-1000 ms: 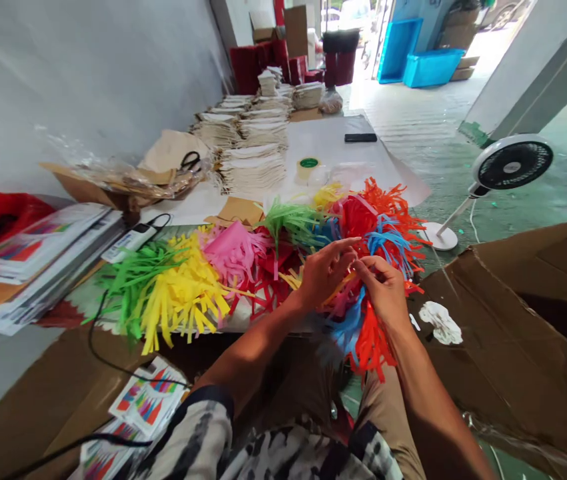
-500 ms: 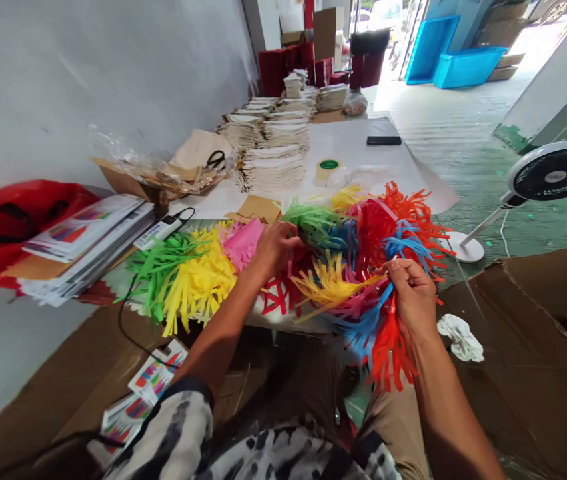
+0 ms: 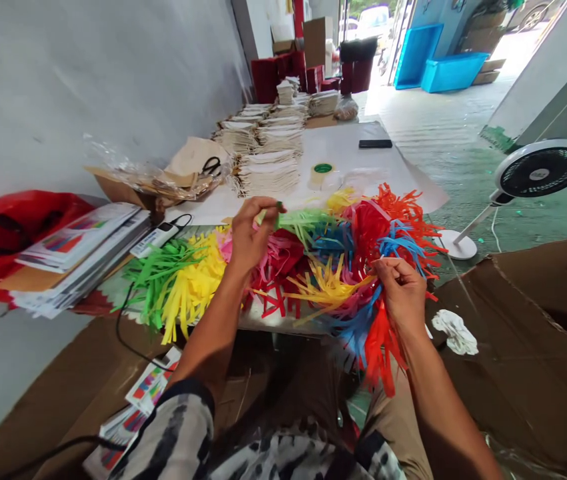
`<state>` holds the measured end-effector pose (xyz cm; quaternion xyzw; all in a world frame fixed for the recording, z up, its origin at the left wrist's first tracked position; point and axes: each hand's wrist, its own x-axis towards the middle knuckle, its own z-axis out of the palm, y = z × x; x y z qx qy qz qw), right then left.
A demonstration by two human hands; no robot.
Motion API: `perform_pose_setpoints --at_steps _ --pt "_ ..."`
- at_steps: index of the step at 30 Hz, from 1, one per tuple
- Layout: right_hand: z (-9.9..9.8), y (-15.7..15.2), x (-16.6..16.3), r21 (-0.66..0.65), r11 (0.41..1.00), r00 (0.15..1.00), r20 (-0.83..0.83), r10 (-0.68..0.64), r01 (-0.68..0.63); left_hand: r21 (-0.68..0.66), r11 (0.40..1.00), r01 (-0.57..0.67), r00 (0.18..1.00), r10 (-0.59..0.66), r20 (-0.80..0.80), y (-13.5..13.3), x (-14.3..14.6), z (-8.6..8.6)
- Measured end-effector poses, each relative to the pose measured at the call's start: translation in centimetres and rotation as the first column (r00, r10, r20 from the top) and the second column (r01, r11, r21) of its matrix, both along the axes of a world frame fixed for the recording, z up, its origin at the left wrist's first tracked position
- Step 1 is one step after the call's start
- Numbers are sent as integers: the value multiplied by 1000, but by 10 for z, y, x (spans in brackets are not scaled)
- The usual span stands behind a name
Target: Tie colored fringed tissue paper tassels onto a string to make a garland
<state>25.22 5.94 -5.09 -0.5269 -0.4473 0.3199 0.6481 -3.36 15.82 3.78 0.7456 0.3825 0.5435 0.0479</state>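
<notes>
Colourful tissue-paper tassels lie along the near end of the table. My right hand (image 3: 403,293) pinches the gathered top of an orange-yellow tassel (image 3: 331,283) at the right. Below that hand hang a red tassel (image 3: 386,350) and a blue tassel (image 3: 356,337). My left hand (image 3: 253,233) is raised above the middle of the pile, fingers curled together. Light green paper shows between its thumb and index finger, beside the light green tassel (image 3: 301,225). Left of this hand lie a yellow tassel (image 3: 193,287) and a darker green tassel (image 3: 161,270).
Stacks of cream bundles (image 3: 271,175) stand farther back on the table (image 3: 333,150), with a tape roll (image 3: 322,173), a black phone (image 3: 375,144) and scissors (image 3: 211,165). Printed sheets (image 3: 76,243) are at the left. A white fan (image 3: 538,170) stands at the right.
My left hand has moved left and up from the middle of the pile, with light green paper now between its fingers. My right hand keeps its pinch. The whole view has shifted slightly.
</notes>
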Motion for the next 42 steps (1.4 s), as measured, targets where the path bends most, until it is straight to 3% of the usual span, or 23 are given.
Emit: perform_pose_setpoints --at_steps 5,7,10,13,16,21,31,42 --pt "7 0 -10 -3 1000 998 -54 24 -24 -126 948 292 943 -308 -125 -12 55 -23" --pt "8 -1 -11 -7 1000 998 -62 29 -30 -214 902 374 917 -394 -60 -15 76 -36" --pt "10 -1 -11 -14 1000 999 -43 8 -9 -350 786 509 859 -493 141 -22 101 -53" --pt "11 0 -10 -5 1000 998 -55 -20 20 -404 681 610 791 -554 260 -30 117 -65" --pt "9 1 -10 2 1000 995 -96 -10 10 -441 632 637 768 -571 290 -35 126 -73" --pt "5 0 -8 -16 1000 997 -79 2 -4 -496 617 611 786 -550 284 -37 127 -81" --pt "10 -5 -12 -46 999 1000 -7 24 -24 -482 706 520 853 -455 254 -39 124 -83" --pt "10 -4 -13 -55 998 997 62 42 -39 -508 666 546 837 -401 373 -39 124 -89"
